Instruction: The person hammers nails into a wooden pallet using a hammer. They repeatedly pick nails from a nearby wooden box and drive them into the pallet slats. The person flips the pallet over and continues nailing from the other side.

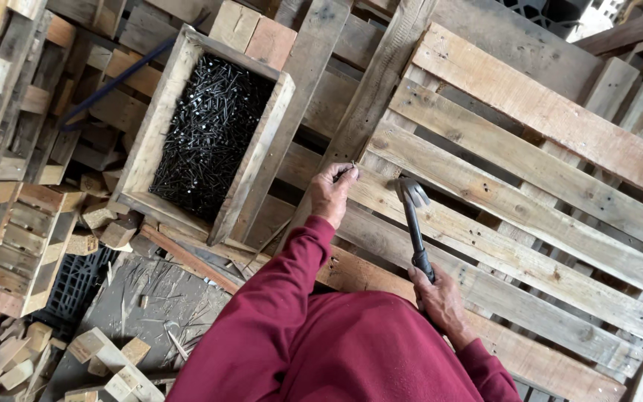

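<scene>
Head view, looking down over a person in dark red sleeves at a wooden pallet (530, 193) laid flat, its slats running from upper left to lower right. The left hand (331, 195) is closed in a pinch on a small nail (353, 165), held at the left end of one slat (485, 238), close to the pallet's left edge; the nail is too small to tell whether its tip touches the wood. The right hand (440, 298) is closed around the black grip of a hammer (414, 223), whose handle points away from the person and whose metal head (411, 190) lies just right of the left hand, over the same slat; whether the head touches the wood cannot be told. Left of the pallet, past a long plank (292, 119) that runs beside it, stands an open wooden box (159, 119) filled with dark nails (210, 134). Further left are stacked pallet parts (16, 223), and small wood offcuts (106, 223) lie scattered near the box's lower end. At lower left, the floor (150, 298) carries splinters and more offcut blocks (106, 357).
</scene>
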